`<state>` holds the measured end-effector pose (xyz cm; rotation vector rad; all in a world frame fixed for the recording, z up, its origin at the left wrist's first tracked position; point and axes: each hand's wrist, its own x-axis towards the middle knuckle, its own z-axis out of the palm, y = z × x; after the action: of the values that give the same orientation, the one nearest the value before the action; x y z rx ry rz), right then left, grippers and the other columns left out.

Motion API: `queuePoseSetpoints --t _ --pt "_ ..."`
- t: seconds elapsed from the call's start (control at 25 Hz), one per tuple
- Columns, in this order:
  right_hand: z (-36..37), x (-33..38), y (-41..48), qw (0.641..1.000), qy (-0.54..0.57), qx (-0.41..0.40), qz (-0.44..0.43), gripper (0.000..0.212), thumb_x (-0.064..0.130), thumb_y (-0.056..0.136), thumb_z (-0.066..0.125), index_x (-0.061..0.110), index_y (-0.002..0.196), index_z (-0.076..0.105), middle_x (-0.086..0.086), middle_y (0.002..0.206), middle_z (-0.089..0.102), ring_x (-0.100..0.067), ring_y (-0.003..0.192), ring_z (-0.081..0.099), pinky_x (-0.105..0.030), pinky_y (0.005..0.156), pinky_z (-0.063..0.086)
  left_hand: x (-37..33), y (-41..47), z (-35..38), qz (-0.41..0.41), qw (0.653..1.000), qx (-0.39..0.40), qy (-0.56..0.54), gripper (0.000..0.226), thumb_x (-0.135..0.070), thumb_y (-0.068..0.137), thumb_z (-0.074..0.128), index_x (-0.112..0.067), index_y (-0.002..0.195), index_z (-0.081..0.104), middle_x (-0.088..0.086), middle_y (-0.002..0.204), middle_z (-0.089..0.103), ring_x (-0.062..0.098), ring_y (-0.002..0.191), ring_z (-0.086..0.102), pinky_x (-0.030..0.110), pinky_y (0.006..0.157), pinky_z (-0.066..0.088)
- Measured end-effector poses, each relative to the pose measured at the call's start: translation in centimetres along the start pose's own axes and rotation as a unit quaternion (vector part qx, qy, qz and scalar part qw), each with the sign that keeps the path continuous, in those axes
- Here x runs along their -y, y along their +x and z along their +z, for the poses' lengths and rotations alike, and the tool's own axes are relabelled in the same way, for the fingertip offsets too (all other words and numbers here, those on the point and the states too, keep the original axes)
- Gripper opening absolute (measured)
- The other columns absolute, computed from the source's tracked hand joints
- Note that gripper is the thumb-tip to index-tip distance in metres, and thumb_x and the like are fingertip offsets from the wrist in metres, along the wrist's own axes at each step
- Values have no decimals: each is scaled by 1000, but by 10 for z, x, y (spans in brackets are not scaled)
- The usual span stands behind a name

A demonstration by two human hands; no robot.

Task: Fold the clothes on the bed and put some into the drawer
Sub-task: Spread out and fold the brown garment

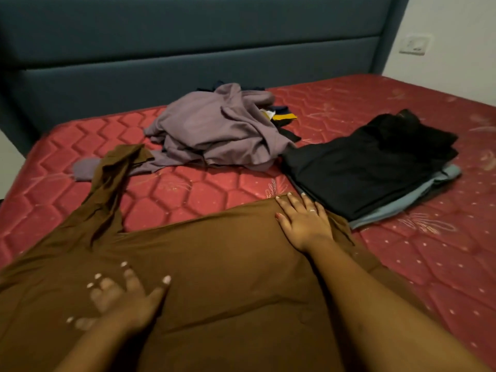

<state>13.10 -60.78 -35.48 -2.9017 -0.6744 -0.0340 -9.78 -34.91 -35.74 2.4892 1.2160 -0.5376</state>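
Brown garment [228,264] lies spread over the near side of the red mattress [201,191]. One sleeve [107,189] runs off to the far left, twisted and creased. Your left hand [120,299] lies flat on the near left of the cloth, fingers splayed and gripping nothing; it is a little blurred. Your right hand [303,224] is flat too, fingers straight, pressing the far right edge just beside the folded stack [370,167] of dark pieces. The step reads as smoothing before the first fold. Sweep both palms outward from the middle so the long crease near the lower centre goes flat. Untwist the sleeve and lay it across the body before you fold, or it will likely bunch inside. The right edge sits close to the stack, so fold inward, away from it, and you won't drag those pieces loose. An unfolded lilac heap [214,130] sits further back, near the headboard [188,49]. No drawer in view.
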Motion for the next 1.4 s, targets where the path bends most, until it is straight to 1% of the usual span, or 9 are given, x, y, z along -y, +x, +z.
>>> queuePoseSetpoints --t 0.16,0.32,0.48,0.64,0.84,1.0,1.16,1.28,1.4 --pt "5 -3 23 1000 24 -4 9 50 51 100 23 45 149 17 8 160 16 -20 147 10 -45 115 14 -98 -9 -6 30 997 -72 6 89 -83 80 14 -36 150 -15 8 157 -27 35 143 -23 72 105 -5" --pt "8 2 39 995 61 -75 27 38 45 99 35 43 136 44 12 148 38 -18 139 27 -44 103 31 -109 25 -9 38 997 -63 -14 94 -91 71 16 -45 148 -12 1 158 -26 34 143 -23 76 99 -7" --pt "6 5 43 987 82 -128 47 22 34 97 49 23 112 61 3 124 57 -24 120 44 -42 87 39 -112 37 -12 82 981 -164 -60 80 -84 77 32 -43 146 21 2 161 4 28 147 -2 77 100 -1" --pt "-7 0 22 978 21 -207 -24 7 12 90 60 10 97 59 -11 101 60 -35 93 54 -43 74 41 -89 14 -21 151 937 -313 39 39 -50 93 46 -20 118 50 3 125 53 24 119 44 52 91 40" --pt "-42 8 -26 948 -57 -312 -4 16 8 88 51 13 103 56 -5 109 62 -26 111 47 -44 92 26 -46 -30 -54 199 915 -349 46 20 -19 90 56 -12 109 53 10 97 62 31 100 53 40 64 46" --pt "-79 9 -83 981 -1 -192 27 24 0 87 40 14 100 55 -5 95 65 -23 114 52 -52 108 8 -13 -77 -45 262 886 -359 130 28 -4 63 79 -13 82 60 5 65 57 29 67 58 26 38 37" --pt "-99 -2 -127 994 -48 -54 82 39 2 87 45 24 118 53 1 118 59 -21 125 43 -56 111 8 -4 -124 -18 313 873 -332 173 33 -5 45 88 -14 65 63 4 57 54 26 52 56 21 33 35" --pt "-104 -5 -146 981 -43 98 161 32 15 92 45 27 118 59 -1 128 58 -23 127 44 -60 113 5 4 -154 -3 279 901 -279 179 40 -10 68 78 -18 105 66 6 85 62 26 76 61 31 48 48" --pt "-104 2 -146 967 -23 108 232 35 16 94 41 20 124 58 -5 131 56 -27 126 47 -57 114 5 -3 -165 4 147 946 -173 233 59 -18 97 40 -31 150 18 6 135 45 27 123 42 36 87 44"
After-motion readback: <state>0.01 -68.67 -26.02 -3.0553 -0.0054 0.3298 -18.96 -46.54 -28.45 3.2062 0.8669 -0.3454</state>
